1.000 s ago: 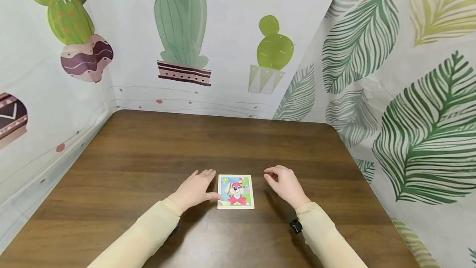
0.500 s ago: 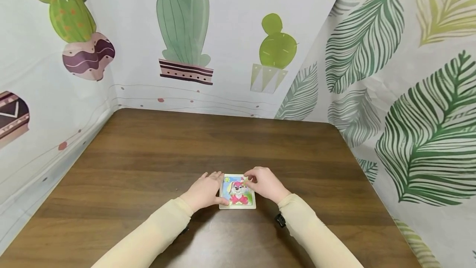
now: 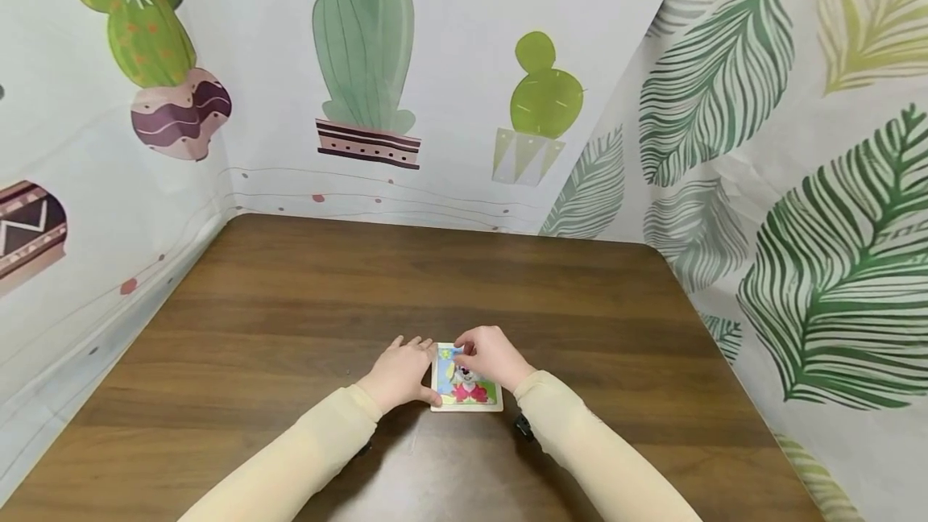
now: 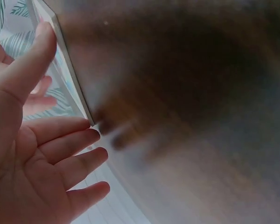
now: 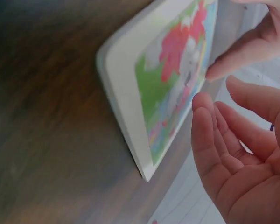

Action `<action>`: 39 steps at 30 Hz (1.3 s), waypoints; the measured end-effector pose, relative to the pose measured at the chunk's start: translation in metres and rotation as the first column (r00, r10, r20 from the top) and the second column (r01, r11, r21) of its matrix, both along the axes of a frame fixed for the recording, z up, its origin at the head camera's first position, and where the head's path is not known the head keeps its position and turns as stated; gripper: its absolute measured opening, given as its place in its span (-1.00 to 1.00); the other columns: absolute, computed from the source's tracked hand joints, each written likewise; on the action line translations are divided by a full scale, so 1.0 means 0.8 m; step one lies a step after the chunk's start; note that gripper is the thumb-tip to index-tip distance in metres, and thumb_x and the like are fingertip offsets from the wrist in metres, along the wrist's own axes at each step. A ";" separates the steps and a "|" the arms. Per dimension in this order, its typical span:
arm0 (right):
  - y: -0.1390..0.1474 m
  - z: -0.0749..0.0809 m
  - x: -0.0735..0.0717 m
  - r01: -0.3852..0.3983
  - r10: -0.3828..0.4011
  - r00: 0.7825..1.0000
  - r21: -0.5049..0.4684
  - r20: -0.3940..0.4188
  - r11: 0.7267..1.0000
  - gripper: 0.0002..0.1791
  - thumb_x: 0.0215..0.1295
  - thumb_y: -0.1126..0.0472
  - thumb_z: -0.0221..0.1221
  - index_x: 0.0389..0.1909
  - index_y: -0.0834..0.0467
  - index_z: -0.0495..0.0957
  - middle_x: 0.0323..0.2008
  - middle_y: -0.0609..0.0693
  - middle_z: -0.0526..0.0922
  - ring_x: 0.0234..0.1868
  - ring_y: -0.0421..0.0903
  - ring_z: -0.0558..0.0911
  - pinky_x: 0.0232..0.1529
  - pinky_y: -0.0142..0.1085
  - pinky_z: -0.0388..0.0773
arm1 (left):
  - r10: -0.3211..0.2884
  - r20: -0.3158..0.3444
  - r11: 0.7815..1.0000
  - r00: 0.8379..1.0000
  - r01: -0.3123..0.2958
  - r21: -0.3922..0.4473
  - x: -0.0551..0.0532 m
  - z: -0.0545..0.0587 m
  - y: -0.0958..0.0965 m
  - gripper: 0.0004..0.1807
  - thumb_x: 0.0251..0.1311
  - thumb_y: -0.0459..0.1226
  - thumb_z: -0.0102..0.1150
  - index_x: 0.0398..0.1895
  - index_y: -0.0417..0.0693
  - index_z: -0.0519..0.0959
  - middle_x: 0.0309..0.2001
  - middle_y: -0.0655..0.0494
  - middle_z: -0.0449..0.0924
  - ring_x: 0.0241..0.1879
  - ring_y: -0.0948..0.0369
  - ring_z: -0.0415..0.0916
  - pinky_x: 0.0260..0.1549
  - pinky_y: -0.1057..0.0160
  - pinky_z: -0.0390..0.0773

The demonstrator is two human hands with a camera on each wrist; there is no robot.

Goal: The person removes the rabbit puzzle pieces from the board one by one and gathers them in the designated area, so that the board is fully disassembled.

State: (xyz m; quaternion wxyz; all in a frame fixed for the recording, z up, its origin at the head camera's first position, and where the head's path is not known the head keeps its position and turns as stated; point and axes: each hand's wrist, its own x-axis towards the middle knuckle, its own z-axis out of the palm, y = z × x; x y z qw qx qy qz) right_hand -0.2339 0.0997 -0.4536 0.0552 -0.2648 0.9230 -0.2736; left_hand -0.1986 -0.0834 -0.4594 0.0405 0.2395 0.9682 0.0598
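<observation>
A small square picture puzzle (image 3: 448, 408) with a pale frame lies flat on the table; its cartoon animal is pink and white. Along its left edge my left hand (image 3: 395, 374) is spread. In the left wrist view the thumb (image 4: 35, 56) rests on the frame (image 4: 71, 70) and the forefinger tip is at a corner. My right hand (image 3: 495, 355) hovers over the upper part of the picture, covering some of it. From the right wrist, its thumb (image 5: 252, 95) and bent forefinger (image 5: 204, 126) stand slightly apart, with nothing visible between them.
The brown wooden table (image 3: 406, 272) extends around the puzzle on all sides. Behind it hangs a white wall covering (image 3: 449, 47) printed with cacti, and leaf-patterned fabric (image 3: 696, 103) covers the right side.
My right hand has moved left from beside the puzzle to over its upper part. My left hand has shifted slightly right with its thumb still at the frame's left edge.
</observation>
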 end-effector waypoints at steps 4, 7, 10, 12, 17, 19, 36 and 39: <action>-0.009 -0.007 -0.005 -0.073 0.074 0.997 0.031 -0.011 0.997 -0.75 0.10 0.26 0.32 -0.19 0.25 0.65 -0.49 -0.06 0.61 -0.49 -0.26 0.48 -0.42 -0.44 0.46 | -0.016 -0.008 1.000 1.000 0.015 -0.017 0.001 0.000 0.000 0.03 -0.28 0.26 0.37 0.22 -0.25 0.44 0.21 -0.11 0.46 0.25 -0.02 0.37 0.22 -0.07 0.27; -0.013 -0.011 -0.007 -0.108 0.110 0.994 0.053 -0.026 0.993 -0.75 0.10 0.27 0.33 -0.17 0.22 0.65 -0.44 -0.05 0.61 -0.45 -0.24 0.49 -0.38 -0.43 0.46 | -0.032 -0.014 0.999 0.999 0.032 -0.005 0.001 0.000 0.000 0.04 -0.30 0.25 0.38 0.21 -0.26 0.43 0.21 -0.13 0.46 0.23 -0.02 0.39 0.21 -0.07 0.30; -0.016 -0.013 -0.008 -0.123 0.127 0.991 0.088 -0.041 0.988 -0.74 0.09 0.25 0.34 -0.16 0.19 0.66 -0.40 -0.03 0.61 -0.41 -0.22 0.49 -0.34 -0.42 0.47 | -0.040 -0.017 0.999 0.999 0.040 0.015 0.001 0.001 -0.001 0.05 -0.32 0.24 0.40 0.21 -0.29 0.43 0.20 -0.16 0.46 0.22 -0.03 0.40 0.20 -0.08 0.32; -0.017 -0.015 -0.009 -0.120 0.125 0.991 0.112 -0.042 0.986 -0.73 0.09 0.23 0.34 -0.16 0.17 0.66 -0.38 -0.04 0.61 -0.41 -0.23 0.47 -0.32 -0.42 0.47 | -0.042 -0.019 0.999 0.999 0.043 0.024 0.000 0.001 0.000 0.05 -0.34 0.24 0.41 0.19 -0.30 0.44 0.19 -0.17 0.47 0.21 -0.03 0.41 0.19 -0.08 0.33; -0.019 -0.015 -0.009 -0.114 0.120 0.992 0.156 -0.033 0.981 -0.75 0.11 0.20 0.34 -0.16 0.14 0.67 -0.35 -0.06 0.60 -0.39 -0.24 0.45 -0.28 -0.42 0.49 | -0.039 -0.023 0.999 0.999 0.039 0.010 -0.003 -0.003 0.000 0.07 -0.38 0.25 0.43 0.18 -0.31 0.46 0.18 -0.16 0.49 0.21 -0.01 0.42 0.18 -0.05 0.34; -0.020 -0.014 -0.009 -0.117 0.126 0.991 0.176 -0.040 0.977 -0.75 0.12 0.18 0.33 -0.16 0.13 0.67 -0.33 -0.06 0.61 -0.37 -0.24 0.47 -0.25 -0.39 0.50 | -0.041 -0.034 0.999 0.999 0.041 -0.001 -0.004 -0.005 0.000 0.07 -0.40 0.26 0.43 0.16 -0.30 0.47 0.16 -0.15 0.50 0.19 0.00 0.43 0.18 -0.05 0.35; -0.026 -0.007 -0.005 -0.126 0.169 0.977 0.287 -0.129 0.950 -0.71 0.11 0.13 0.34 -0.13 0.10 0.67 -0.25 -0.06 0.65 -0.24 -0.17 0.59 -0.11 -0.30 0.54 | -0.053 -0.049 0.999 0.997 0.053 0.012 -0.009 -0.007 0.001 0.09 -0.45 0.25 0.44 0.13 -0.35 0.47 0.14 -0.21 0.50 0.18 -0.01 0.44 0.15 -0.01 0.40; -0.026 -0.007 -0.004 -0.131 0.182 0.970 0.288 -0.158 0.948 -0.70 0.11 0.12 0.34 -0.13 0.12 0.67 -0.26 -0.05 0.64 -0.26 -0.17 0.59 -0.15 -0.32 0.55 | -0.057 -0.047 0.998 0.997 0.058 0.020 -0.010 -0.007 0.001 0.09 -0.43 0.25 0.43 0.13 -0.37 0.47 0.15 -0.23 0.49 0.18 -0.03 0.43 0.13 -0.01 0.41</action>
